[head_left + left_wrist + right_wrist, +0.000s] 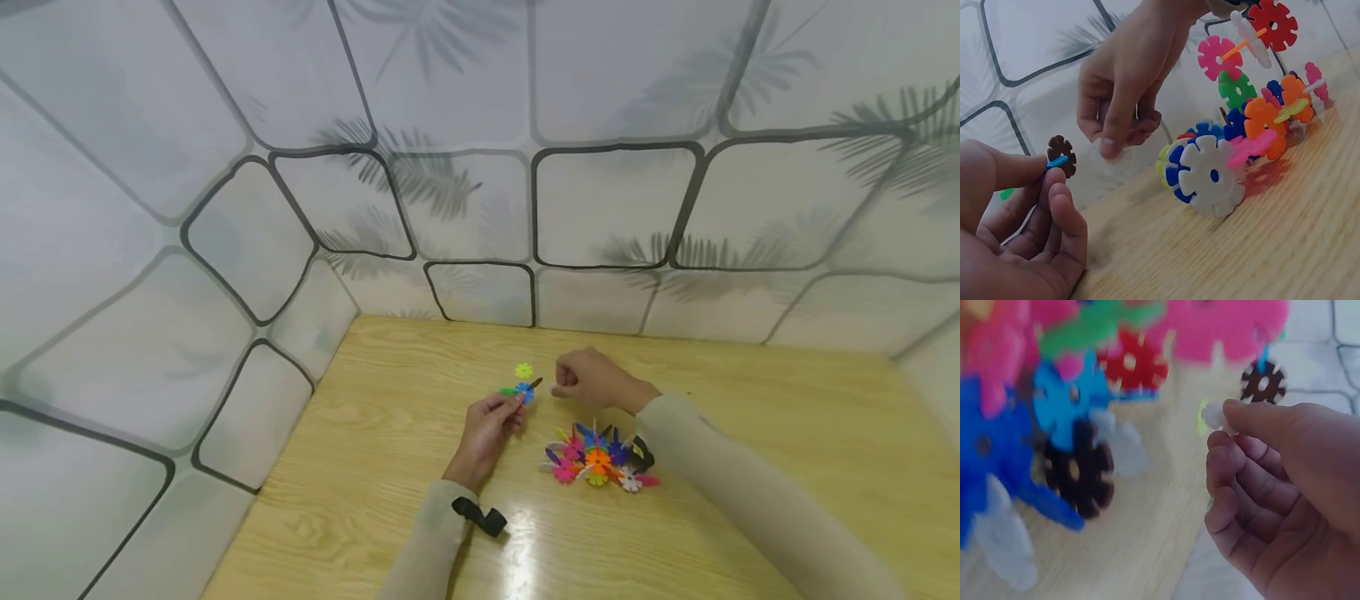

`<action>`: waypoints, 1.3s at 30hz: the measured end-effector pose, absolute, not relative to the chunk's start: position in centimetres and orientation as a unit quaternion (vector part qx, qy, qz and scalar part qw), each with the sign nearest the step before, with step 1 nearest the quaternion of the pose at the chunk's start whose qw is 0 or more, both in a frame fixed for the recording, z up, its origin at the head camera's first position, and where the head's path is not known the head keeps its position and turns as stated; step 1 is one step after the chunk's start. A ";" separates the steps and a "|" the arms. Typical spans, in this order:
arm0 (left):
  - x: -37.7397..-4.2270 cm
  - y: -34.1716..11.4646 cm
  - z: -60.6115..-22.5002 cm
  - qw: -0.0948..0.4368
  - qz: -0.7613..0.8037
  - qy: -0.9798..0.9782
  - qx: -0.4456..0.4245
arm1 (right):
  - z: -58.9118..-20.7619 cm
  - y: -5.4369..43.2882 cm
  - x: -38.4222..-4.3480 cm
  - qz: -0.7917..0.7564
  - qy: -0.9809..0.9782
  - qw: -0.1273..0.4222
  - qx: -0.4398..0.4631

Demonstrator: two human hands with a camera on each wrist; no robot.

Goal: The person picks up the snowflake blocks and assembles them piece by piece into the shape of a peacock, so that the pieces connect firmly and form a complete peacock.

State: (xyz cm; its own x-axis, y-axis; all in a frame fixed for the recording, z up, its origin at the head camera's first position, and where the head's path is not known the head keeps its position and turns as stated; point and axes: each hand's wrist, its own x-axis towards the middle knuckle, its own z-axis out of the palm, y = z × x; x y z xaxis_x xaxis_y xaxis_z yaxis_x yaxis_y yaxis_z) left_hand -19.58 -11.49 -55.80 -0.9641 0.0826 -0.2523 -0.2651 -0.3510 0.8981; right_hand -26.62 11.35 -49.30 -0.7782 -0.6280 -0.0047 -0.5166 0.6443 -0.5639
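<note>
My left hand (487, 429) pinches a blue notched plastic disc (524, 392) between thumb and fingertips. A brown disc (1062, 156) and a green disc (508, 392) are joined to that blue one. To the right, my right hand (600, 382) hovers over the table, pinching a white notched disc (1214, 415) with thumb and forefinger. A gap separates the two hands. One yellow-green disc (523, 370) lies on the table just beyond the left hand. Nearer the body, below the right hand, stands a many-coloured cluster of interlocked discs (597, 461).
A wood-grain table (360, 467) carries everything. The patterned wall (480, 208) rises along its back edge and another wall stands to the left. A black strap (480, 517) is on the left wrist. The right forearm passes close beside the cluster.
</note>
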 end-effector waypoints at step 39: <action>-18.6 -9.6 -54.9 0.029 0.801 0.586 -0.120 | -48.4 7.2 -21.8 -0.296 0.911 0.051 -0.284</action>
State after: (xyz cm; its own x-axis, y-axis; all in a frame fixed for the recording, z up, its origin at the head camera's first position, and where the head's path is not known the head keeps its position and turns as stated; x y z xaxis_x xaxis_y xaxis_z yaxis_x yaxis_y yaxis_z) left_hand -18.60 -9.58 -54.93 -0.9696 -0.0943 -0.2258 -0.1865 -0.3126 0.9314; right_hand -21.78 7.19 -48.37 -0.8337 -0.5470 0.0752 -0.4865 0.6634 -0.5685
